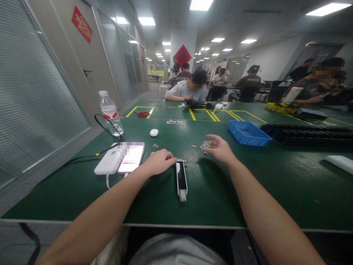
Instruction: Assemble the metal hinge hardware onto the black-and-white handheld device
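My left hand (161, 162) is closed, its fingers curled and their tips at the far left corner of a slim white-framed device (181, 178) with a black face. A pale grey piece sticks out of the device's near end. Across its far end lies a thin metal part (185, 161). To the right, my right hand (220, 149) is open over the table, thumb and index finger apart. Between and beside those fingertips is a small clear plastic piece or bag (204, 144). Small dark-and-silver parts (206, 153) lie just below it, and ring-like pieces (193, 146) lie left of it.
Left stand a water bottle (110, 114), a white power bank (107, 162) and a lit phone (132, 157) with cables. A white earbud case (154, 132), red-handled scissors (142, 114) and a blue tray (248, 133) lie farther back. Another person (190, 88) sits opposite.
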`<act>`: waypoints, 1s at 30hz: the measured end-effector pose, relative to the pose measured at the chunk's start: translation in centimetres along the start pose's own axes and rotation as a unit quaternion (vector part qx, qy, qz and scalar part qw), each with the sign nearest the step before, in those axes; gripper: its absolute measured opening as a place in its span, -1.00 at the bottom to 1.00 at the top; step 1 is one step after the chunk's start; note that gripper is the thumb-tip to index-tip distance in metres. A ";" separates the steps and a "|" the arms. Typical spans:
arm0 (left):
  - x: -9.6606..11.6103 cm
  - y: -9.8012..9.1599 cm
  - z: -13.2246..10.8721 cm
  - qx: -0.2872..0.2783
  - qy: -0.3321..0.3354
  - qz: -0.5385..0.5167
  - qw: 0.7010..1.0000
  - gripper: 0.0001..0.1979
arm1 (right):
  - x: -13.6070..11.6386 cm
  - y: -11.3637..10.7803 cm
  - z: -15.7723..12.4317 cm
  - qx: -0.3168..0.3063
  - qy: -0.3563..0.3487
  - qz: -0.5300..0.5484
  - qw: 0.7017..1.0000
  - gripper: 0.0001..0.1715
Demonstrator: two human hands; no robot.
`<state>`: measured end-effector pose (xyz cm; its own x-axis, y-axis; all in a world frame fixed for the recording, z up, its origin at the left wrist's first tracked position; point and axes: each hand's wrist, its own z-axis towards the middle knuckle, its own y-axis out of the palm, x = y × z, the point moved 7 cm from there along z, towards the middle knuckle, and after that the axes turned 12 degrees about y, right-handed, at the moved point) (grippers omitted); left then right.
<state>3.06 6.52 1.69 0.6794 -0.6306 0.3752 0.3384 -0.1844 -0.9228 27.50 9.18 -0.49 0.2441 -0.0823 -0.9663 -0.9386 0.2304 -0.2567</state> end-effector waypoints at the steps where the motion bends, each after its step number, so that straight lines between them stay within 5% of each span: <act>1: -0.2 0.1 0.0 -0.002 -0.004 0.001 1.000 -0.60 | -0.3 1.0 -0.4 -0.040 -0.001 0.015 0.999 -0.27; 7: -0.5 0.3 0.0 -0.016 -0.013 -0.016 1.000 -0.56 | -1.0 3.8 -2.0 -0.172 0.010 0.048 0.984 -0.32; 13: 0.1 0.4 -0.3 -0.019 -0.024 -0.029 0.999 -0.39 | -0.6 4.2 -2.1 -0.201 0.034 0.061 0.977 -0.33; 22: 0.1 0.6 -0.3 -0.023 -0.009 -0.007 1.000 -0.46 | -0.1 5.2 -3.2 -0.274 0.038 -0.063 0.959 -0.32; 30: 0.1 0.8 -0.2 -0.028 -0.003 -0.012 1.000 -0.48 | 0.3 6.2 -3.5 -0.315 0.027 -0.071 0.946 -0.37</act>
<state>3.22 6.13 0.99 0.6756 -0.6210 0.3976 0.3176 -0.2416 -0.9169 20.85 7.19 -2.27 0.3817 -0.1215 -0.9163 -0.8602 -0.4095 -0.3040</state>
